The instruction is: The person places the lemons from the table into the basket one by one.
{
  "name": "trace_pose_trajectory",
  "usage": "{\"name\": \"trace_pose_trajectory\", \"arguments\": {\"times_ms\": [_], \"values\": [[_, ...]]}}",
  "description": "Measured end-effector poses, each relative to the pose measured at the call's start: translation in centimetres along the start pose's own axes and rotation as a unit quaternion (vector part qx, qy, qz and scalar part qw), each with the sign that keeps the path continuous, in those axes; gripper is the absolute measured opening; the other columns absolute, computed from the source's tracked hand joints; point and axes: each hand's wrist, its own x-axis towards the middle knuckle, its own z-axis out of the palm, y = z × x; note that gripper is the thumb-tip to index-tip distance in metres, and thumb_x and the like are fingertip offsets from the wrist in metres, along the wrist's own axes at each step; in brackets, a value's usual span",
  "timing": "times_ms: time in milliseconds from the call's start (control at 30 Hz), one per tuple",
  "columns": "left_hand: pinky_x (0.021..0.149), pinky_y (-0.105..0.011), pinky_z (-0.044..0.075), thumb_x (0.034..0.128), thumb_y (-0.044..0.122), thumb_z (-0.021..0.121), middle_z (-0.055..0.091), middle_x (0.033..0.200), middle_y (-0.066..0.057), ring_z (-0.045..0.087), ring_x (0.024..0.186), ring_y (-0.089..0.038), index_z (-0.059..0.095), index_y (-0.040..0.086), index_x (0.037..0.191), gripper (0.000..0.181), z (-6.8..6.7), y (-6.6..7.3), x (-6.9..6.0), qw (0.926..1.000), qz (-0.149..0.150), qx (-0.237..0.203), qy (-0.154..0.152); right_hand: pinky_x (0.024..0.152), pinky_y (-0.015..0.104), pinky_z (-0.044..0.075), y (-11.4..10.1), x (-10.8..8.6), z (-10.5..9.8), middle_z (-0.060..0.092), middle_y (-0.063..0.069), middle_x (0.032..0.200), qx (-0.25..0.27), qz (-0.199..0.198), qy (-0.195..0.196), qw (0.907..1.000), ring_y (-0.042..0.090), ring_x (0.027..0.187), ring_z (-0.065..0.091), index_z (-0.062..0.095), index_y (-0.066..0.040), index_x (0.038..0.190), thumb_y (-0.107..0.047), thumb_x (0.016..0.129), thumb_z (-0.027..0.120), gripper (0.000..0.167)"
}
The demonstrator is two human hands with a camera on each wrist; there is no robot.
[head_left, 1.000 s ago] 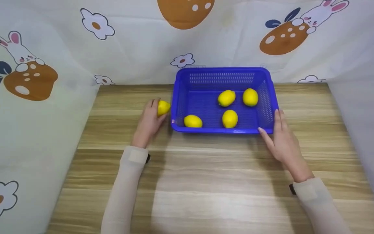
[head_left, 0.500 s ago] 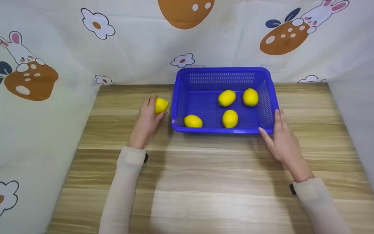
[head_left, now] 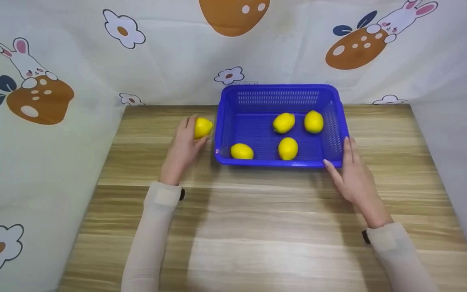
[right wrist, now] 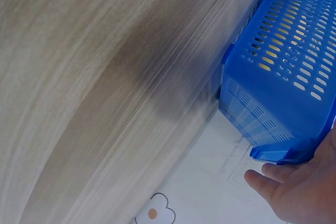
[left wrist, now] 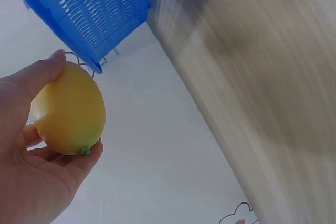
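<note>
My left hand (head_left: 183,144) holds a yellow lemon (head_left: 203,128) just left of the basket's left rim. In the left wrist view the thumb lies on one side of that lemon (left wrist: 71,108), fingers on the other, its green stem tip showing; it is raised off the table. The blue plastic basket (head_left: 278,163) stands at the back of the table with several lemons inside, one of them a lemon (head_left: 242,151) in the front left corner. At the front right corner, my right hand (head_left: 355,178) rests with straight fingers along the right rim and the thumb at the front rim.
A wood-grain table (head_left: 258,227) carries the basket. Behind it and at both sides hangs a pale curtain (head_left: 168,52) printed with rabbits and flowers; the basket's back rim is close to it. Inside lie further lemons, such as a lemon (head_left: 313,121) at the right.
My left hand has drawn slightly left and away toward the back, bringing the lemon along. The right hand, the basket and the lemons in it have stayed in place.
</note>
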Motion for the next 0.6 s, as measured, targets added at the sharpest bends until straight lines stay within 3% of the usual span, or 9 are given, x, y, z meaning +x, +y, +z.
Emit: {"name": "trace_pose_trajectory", "arguments": {"times_ms": [600], "values": [[0.121,-0.052,0.041,0.0978,0.016,0.078,0.05,0.146,-0.029,0.048,0.138,-0.045,0.046,-0.007,0.152,0.067,-0.7,2.0,0.7,0.9993,0.027,-0.013,-0.023,0.118,0.075,0.027,0.0,0.0,0.0,0.008,0.034,0.172,-0.001,0.006,-0.006,1.0,0.061,0.151,0.025,0.006,0.007,0.166,-0.052,0.11,0.047,0.091]]}}
